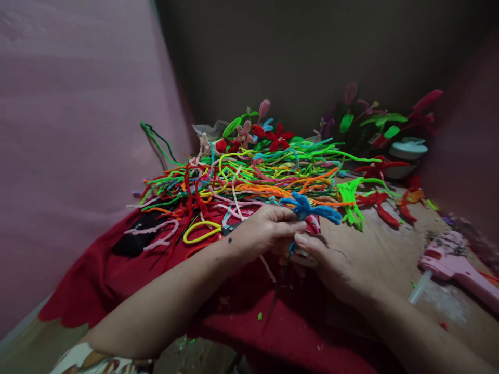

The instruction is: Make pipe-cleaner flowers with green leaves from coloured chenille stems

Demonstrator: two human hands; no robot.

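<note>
My left hand (275, 226) is closed with its fingers pinched round a blue pipe-cleaner flower (306, 208), whose petals spread out above the fingertips. A thin dark stem (277, 296) runs down from it below the hands. Close against it, my right hand (331, 262) is closed, thumb near the left fingertips, around a pale round roll (306, 258) that is partly hidden. Just left of my left hand lie yellow-handled scissors (200, 232), their blades partly covered by my wrist.
A large heap of multicoloured pipe cleaners (265, 171) lies behind my hands on a red cloth (136, 280). Finished flowers (278, 137) stand at the back. To the right are a pink glue gun (448, 259), red petal pieces (384, 208) and a lidded container (407, 149).
</note>
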